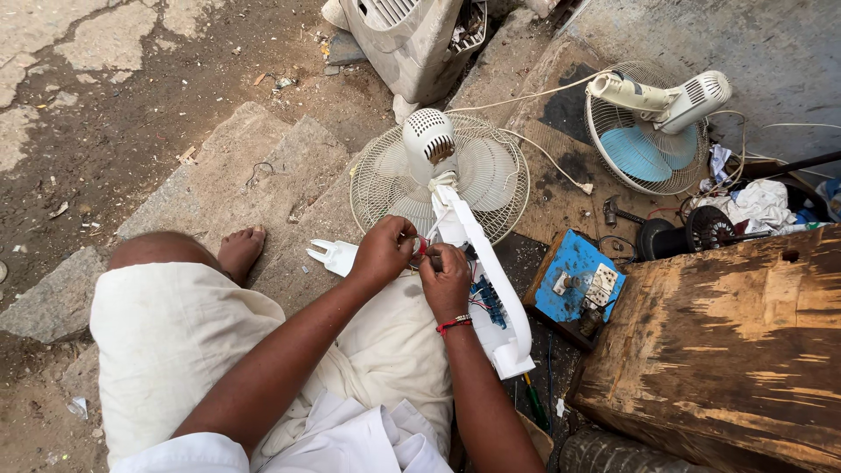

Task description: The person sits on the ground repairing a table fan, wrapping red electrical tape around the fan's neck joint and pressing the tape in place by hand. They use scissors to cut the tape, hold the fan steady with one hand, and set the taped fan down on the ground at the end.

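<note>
Left hand [382, 252] and right hand [446, 278] both closed on wires [424, 246] beside white fan stand [491, 289].

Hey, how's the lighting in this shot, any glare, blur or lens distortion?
Head view: even, soft daylight with faint shadows; no strong glare, though the white fan and white cloth look bright; both hands, left and right, are sharp; wide-angle lens bends the wooden box at the edge.
</note>
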The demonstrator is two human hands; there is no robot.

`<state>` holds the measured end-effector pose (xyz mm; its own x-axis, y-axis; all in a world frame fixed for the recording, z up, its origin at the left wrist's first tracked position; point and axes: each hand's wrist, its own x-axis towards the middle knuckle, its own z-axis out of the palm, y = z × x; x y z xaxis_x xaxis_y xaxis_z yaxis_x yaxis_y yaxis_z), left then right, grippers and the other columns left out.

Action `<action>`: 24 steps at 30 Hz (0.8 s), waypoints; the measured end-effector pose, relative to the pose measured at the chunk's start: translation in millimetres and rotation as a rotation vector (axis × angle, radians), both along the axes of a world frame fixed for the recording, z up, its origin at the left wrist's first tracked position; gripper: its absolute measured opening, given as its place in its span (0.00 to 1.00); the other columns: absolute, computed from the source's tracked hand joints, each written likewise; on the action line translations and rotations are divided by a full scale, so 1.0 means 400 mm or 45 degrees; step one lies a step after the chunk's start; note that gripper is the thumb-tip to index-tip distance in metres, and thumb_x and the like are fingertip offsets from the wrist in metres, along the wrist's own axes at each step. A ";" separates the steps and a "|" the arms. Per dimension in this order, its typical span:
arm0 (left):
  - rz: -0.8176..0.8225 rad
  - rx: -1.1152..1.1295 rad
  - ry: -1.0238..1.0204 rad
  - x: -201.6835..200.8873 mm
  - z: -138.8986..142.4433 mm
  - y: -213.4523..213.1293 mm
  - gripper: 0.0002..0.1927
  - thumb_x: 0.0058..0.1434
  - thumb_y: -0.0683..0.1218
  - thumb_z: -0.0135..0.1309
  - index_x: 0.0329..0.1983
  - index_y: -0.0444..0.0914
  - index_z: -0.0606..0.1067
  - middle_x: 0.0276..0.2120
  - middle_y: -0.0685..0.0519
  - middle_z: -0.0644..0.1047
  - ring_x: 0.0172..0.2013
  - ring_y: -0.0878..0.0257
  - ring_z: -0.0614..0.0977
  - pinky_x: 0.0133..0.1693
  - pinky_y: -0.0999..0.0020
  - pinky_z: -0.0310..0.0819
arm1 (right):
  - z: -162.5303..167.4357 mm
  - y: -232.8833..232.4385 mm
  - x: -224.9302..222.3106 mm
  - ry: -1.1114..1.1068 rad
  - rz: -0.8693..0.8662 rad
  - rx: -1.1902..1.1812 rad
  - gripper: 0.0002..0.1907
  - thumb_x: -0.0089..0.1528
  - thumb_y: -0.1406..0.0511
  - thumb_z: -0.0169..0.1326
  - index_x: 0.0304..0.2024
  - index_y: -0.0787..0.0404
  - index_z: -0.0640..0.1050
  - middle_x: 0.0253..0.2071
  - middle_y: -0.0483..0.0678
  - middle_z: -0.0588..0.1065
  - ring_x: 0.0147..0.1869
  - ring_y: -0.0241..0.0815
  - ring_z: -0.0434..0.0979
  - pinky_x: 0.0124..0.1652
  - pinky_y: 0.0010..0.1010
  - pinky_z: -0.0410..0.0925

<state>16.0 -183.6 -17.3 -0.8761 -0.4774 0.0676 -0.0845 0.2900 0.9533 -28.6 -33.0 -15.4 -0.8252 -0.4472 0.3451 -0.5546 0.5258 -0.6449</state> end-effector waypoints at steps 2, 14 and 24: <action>-0.066 -0.062 0.083 0.026 0.021 0.017 0.07 0.58 0.40 0.58 0.40 0.35 0.78 0.39 0.45 0.78 0.39 0.50 0.82 0.42 0.59 0.77 | 0.004 0.001 -0.006 0.031 0.013 0.008 0.06 0.57 0.72 0.60 0.37 0.63 0.77 0.38 0.49 0.79 0.45 0.50 0.78 0.45 0.39 0.71; -0.137 -0.422 -0.090 0.054 0.035 0.050 0.07 0.58 0.44 0.58 0.36 0.35 0.79 0.34 0.44 0.79 0.37 0.45 0.82 0.41 0.52 0.76 | 0.042 0.023 0.001 0.187 0.125 0.133 0.08 0.57 0.71 0.62 0.38 0.60 0.80 0.42 0.48 0.81 0.50 0.49 0.79 0.52 0.38 0.69; -0.019 -0.071 -0.383 0.029 0.034 0.037 0.08 0.62 0.45 0.53 0.37 0.35 0.79 0.33 0.44 0.83 0.36 0.49 0.85 0.40 0.55 0.77 | 0.055 0.012 0.052 -0.344 -0.165 -0.034 0.08 0.60 0.65 0.61 0.41 0.60 0.81 0.42 0.47 0.80 0.44 0.44 0.82 0.46 0.35 0.74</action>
<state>27.6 -168.9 -3.5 -0.8678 -0.4669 -0.1699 -0.3555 0.3445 0.8689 -7.9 -28.1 6.5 -0.9384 -0.3256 0.1157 -0.2905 0.5619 -0.7745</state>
